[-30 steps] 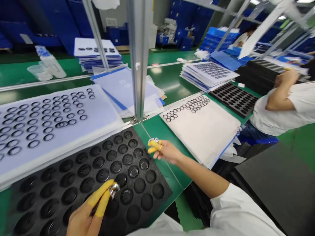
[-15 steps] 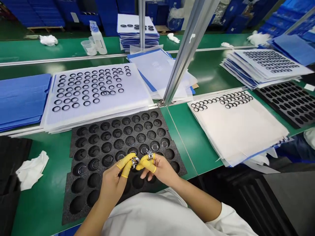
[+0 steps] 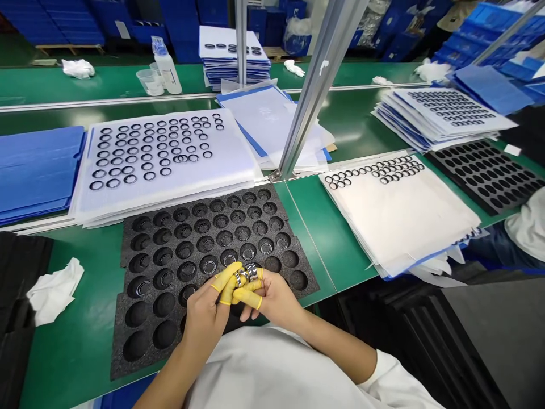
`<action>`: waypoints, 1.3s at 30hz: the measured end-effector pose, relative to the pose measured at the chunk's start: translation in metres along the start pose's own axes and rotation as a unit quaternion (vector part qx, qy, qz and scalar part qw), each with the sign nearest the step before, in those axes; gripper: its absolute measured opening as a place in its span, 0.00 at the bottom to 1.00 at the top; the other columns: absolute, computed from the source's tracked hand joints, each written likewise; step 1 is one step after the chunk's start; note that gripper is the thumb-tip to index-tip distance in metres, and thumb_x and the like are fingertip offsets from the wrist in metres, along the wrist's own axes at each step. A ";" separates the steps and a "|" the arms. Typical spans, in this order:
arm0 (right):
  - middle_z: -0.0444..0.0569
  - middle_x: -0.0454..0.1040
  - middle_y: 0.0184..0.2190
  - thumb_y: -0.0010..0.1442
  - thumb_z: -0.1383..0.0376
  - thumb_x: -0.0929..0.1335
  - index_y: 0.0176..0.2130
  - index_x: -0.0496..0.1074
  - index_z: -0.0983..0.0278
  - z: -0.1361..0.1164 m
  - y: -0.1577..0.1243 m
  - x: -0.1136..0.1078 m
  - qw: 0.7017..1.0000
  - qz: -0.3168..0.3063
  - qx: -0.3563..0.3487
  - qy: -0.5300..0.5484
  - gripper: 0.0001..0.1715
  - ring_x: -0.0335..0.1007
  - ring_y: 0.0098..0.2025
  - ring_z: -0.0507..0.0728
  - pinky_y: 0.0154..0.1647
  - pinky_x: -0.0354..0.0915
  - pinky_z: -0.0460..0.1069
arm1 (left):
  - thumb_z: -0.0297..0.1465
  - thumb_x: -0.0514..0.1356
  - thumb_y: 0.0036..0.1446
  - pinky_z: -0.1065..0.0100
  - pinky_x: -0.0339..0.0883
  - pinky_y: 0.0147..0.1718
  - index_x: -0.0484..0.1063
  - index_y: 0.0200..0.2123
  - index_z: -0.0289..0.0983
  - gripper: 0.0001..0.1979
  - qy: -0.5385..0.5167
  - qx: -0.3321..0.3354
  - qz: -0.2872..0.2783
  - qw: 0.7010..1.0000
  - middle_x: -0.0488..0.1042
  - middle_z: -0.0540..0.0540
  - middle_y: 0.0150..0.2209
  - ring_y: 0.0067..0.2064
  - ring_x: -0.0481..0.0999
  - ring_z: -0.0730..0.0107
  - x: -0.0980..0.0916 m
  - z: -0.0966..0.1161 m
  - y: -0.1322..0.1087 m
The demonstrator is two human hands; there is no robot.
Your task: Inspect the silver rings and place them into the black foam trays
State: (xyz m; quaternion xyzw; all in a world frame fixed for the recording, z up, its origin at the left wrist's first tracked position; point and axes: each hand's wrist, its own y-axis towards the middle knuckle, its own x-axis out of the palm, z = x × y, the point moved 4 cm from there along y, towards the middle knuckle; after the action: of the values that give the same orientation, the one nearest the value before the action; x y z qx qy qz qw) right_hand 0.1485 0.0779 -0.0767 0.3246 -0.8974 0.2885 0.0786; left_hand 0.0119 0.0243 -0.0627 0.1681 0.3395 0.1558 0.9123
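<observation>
Yellow finger cots cover several fingertips of both hands. My left hand (image 3: 208, 311) pinches a shiny metal ring (image 3: 240, 277) between thumb and fingers. Close against it, my right hand (image 3: 276, 296) grips a short stack of similar metal rings (image 3: 252, 271), partly covered by the fingers. The two hands meet above a black foam tray (image 3: 119, 347) with rows of round pockets. Many pockets hold dark ring-shaped parts; some at the near left and right end look bare. The hands hide part of the tray's near side.
Behind the tray lies a white sheet stack (image 3: 230, 170) with rows of black rings. Another ring-bearing sheet stack (image 3: 426, 221) is at right. A metal post (image 3: 304, 96) rises between them. A crumpled white cloth (image 3: 55, 289) lies left; a bottle (image 3: 168, 71) stands at the back.
My hands have come closer together, and the left hand's ring now sits right beside the right hand's stack. The camera view has shifted slightly.
</observation>
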 end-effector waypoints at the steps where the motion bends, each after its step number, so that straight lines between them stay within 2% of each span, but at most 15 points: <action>1: 0.43 0.78 0.28 0.48 0.46 0.79 0.35 0.70 0.64 0.000 -0.001 0.001 1.000 -0.005 0.004 -0.002 0.29 0.73 0.21 0.48 0.19 0.62 0.40 | 0.25 0.54 0.65 0.71 0.79 0.39 0.78 0.53 0.38 0.18 0.003 0.008 0.000 1.000 0.85 0.43 0.39 0.39 0.85 0.66 0.000 0.001 -0.001; 7: 0.45 0.80 0.28 0.52 0.44 0.76 0.35 0.70 0.65 0.000 -0.004 0.003 0.999 -0.046 0.022 0.008 0.29 0.74 0.21 0.48 0.19 0.61 0.40 | 0.20 0.49 0.64 0.70 0.78 0.46 0.68 0.64 0.39 0.27 -0.018 0.019 -0.066 0.997 0.83 0.43 0.46 0.47 0.84 0.67 0.002 0.001 -0.009; 12: 0.42 0.78 0.22 0.53 0.42 0.75 0.32 0.70 0.66 -0.003 -0.008 0.003 0.993 -0.091 0.051 0.053 0.31 0.68 0.14 0.45 0.14 0.55 0.38 | 0.25 0.50 0.69 0.64 0.72 0.58 0.59 0.70 0.43 0.27 -0.078 0.007 -0.093 0.993 0.75 0.41 0.62 0.60 0.76 0.65 0.002 -0.001 -0.014; 15: 0.42 0.78 0.22 0.51 0.42 0.76 0.32 0.71 0.67 -0.005 -0.011 0.003 0.987 -0.116 0.071 0.085 0.32 0.67 0.14 0.44 0.12 0.53 0.38 | 0.26 0.50 0.71 0.65 0.68 0.62 0.58 0.70 0.47 0.27 -0.113 0.010 -0.102 0.988 0.70 0.44 0.66 0.64 0.72 0.66 -0.002 -0.001 -0.014; 19: 0.44 0.78 0.22 0.56 0.39 0.72 0.36 0.75 0.68 -0.008 -0.016 0.001 0.973 -0.165 0.082 0.136 0.34 0.70 0.16 0.46 0.13 0.56 0.38 | 0.27 0.50 0.72 0.69 0.67 0.62 0.60 0.69 0.51 0.25 -0.151 0.008 -0.109 0.982 0.74 0.48 0.62 0.60 0.75 0.71 -0.008 -0.002 -0.014; 23: 0.48 0.78 0.21 0.69 0.40 0.60 0.40 0.77 0.71 -0.011 -0.019 -0.001 0.959 -0.198 0.102 0.178 0.39 0.69 0.15 0.47 0.12 0.58 0.38 | 0.30 0.51 0.73 0.66 0.69 0.61 0.62 0.68 0.52 0.24 -0.191 -0.056 -0.114 0.973 0.72 0.48 0.65 0.60 0.75 0.68 -0.009 -0.006 -0.018; 28: 0.49 0.73 0.15 0.76 0.48 0.52 0.29 0.75 0.72 -0.011 -0.018 -0.002 0.948 -0.217 0.127 0.195 0.42 0.67 0.13 0.47 0.13 0.60 0.37 | 0.33 0.56 0.70 0.66 0.74 0.56 0.61 0.69 0.52 0.26 -0.288 -0.087 -0.142 0.943 0.67 0.45 0.69 0.63 0.73 0.62 -0.005 -0.011 -0.024; 30: 0.48 0.73 0.15 0.76 0.49 0.54 0.29 0.75 0.72 -0.012 -0.018 -0.001 0.948 -0.217 0.122 0.199 0.40 0.67 0.13 0.47 0.13 0.60 0.37 | 0.33 0.57 0.70 0.65 0.74 0.56 0.60 0.69 0.51 0.26 -0.307 -0.099 -0.151 0.934 0.66 0.44 0.69 0.63 0.74 0.61 -0.004 -0.011 -0.024; 34: 0.47 0.79 0.21 0.68 0.47 0.67 0.37 0.76 0.71 -0.016 -0.022 0.003 0.951 -0.215 0.102 0.197 0.29 0.71 0.15 0.47 0.12 0.60 0.37 | 0.32 0.58 0.69 0.65 0.74 0.56 0.62 0.68 0.49 0.26 -0.286 -0.108 -0.144 0.941 0.70 0.42 0.66 0.62 0.75 0.60 -0.004 -0.006 -0.018; 36: 0.48 0.81 0.24 0.62 0.45 0.72 0.38 0.76 0.70 -0.018 -0.025 0.006 0.953 -0.224 0.095 0.183 0.29 0.72 0.15 0.48 0.11 0.59 0.38 | 0.31 0.60 0.67 0.68 0.75 0.53 0.64 0.67 0.49 0.27 -0.265 -0.093 -0.130 0.951 0.75 0.43 0.62 0.59 0.78 0.61 -0.006 0.001 -0.014; 39: 0.46 0.79 0.22 0.60 0.44 0.72 0.38 0.76 0.71 -0.021 -0.029 0.010 0.956 -0.242 0.089 0.138 0.31 0.69 0.13 0.47 0.10 0.55 0.38 | 0.30 0.63 0.65 0.73 0.77 0.46 0.69 0.64 0.50 0.25 -0.243 -0.046 -0.113 0.962 0.80 0.45 0.56 0.50 0.83 0.65 -0.009 0.012 -0.007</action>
State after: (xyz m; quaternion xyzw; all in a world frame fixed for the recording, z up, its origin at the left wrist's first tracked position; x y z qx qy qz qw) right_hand 0.1582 0.0668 -0.0428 0.4950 -0.7428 0.3813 0.2405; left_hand 0.0144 0.0125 -0.0519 0.1189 0.1169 0.0218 0.9858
